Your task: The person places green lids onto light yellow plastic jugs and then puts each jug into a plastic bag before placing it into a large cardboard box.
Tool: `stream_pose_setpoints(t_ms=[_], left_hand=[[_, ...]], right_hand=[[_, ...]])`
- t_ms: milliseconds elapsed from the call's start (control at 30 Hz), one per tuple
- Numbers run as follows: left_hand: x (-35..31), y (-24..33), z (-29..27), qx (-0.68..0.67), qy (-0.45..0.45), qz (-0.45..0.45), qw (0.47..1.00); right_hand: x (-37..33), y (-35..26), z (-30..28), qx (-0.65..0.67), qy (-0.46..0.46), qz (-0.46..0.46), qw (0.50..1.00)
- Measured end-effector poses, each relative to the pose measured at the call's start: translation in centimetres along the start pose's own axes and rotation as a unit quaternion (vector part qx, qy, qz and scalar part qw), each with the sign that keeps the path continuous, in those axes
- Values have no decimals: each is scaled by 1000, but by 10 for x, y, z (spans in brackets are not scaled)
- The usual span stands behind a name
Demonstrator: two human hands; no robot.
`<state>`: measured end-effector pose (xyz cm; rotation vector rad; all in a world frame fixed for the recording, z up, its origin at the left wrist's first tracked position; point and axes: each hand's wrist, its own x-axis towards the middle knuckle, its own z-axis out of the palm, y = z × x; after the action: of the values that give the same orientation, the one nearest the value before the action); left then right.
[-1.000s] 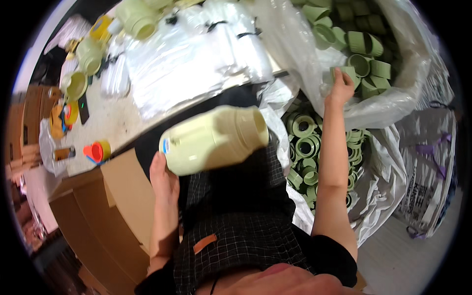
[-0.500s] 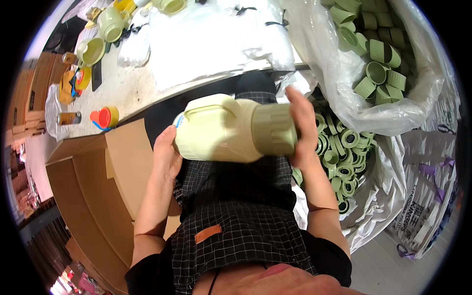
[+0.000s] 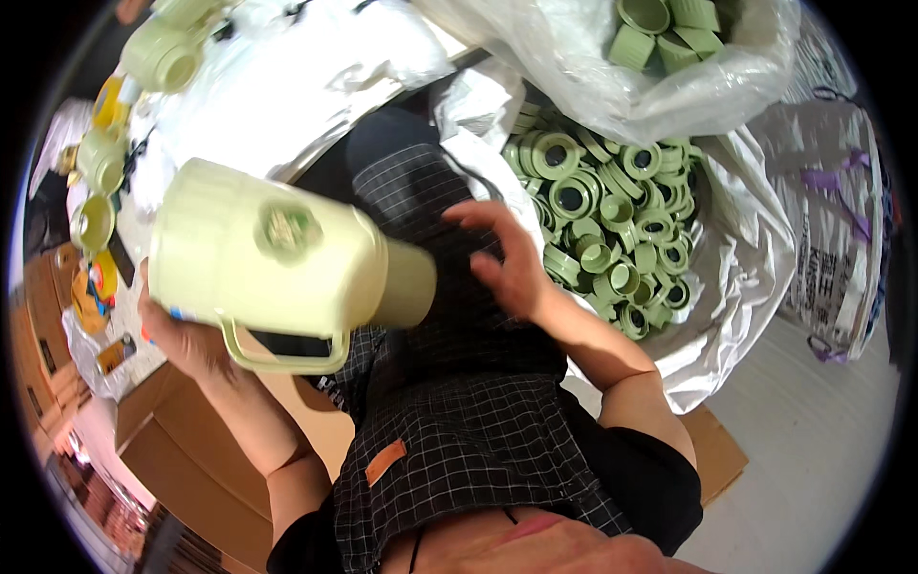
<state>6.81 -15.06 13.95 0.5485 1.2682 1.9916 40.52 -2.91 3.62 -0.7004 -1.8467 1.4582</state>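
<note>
A pale green insulated jug (image 3: 258, 253) lies tilted across the left of the view, with a round dark green emblem on its upper side and its handle (image 3: 287, 359) toward me. My left hand (image 3: 191, 335) grips it by the base end, its fingers partly hidden behind the body. The jug's narrower, darker green end (image 3: 406, 284) points right, slightly blurred. My right hand (image 3: 512, 263) is apart from the jug, holding nothing, with fingers spread above my dark checked apron. Nearest it on the right is a white sack (image 3: 741, 277) of green ring-shaped lids and small cups (image 3: 617, 220).
A clear plastic bag (image 3: 660, 105) of green cups (image 3: 641, 48) stands beyond the sack. White plastic packs (image 3: 316, 86) cover the table, with other green jugs (image 3: 158, 57) at its far left. An open cardboard box (image 3: 182, 450) is at my left.
The jug has moved left and turned over, so its handle now faces me. My right hand has let go of its cap end. The view has shifted toward the right.
</note>
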Motion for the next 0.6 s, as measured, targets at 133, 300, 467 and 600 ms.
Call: stream_pose_setpoints(t_ms=[133,300,467,600], left_hand=[[11,-50,13,332,-291,144,886],[-16,-68,40,381,-150,1,912],[-94,-73,42,477,-25,-133,868],[-81,-69,-7,376,46,-144,914]], right_hand=[[-4,164,-70,-115,277,200,933],[-71,306,-169,-471,168,566,655],[-92,332,-178,-421,133,669,598],[-106,320,-162,-436,163,535,705]])
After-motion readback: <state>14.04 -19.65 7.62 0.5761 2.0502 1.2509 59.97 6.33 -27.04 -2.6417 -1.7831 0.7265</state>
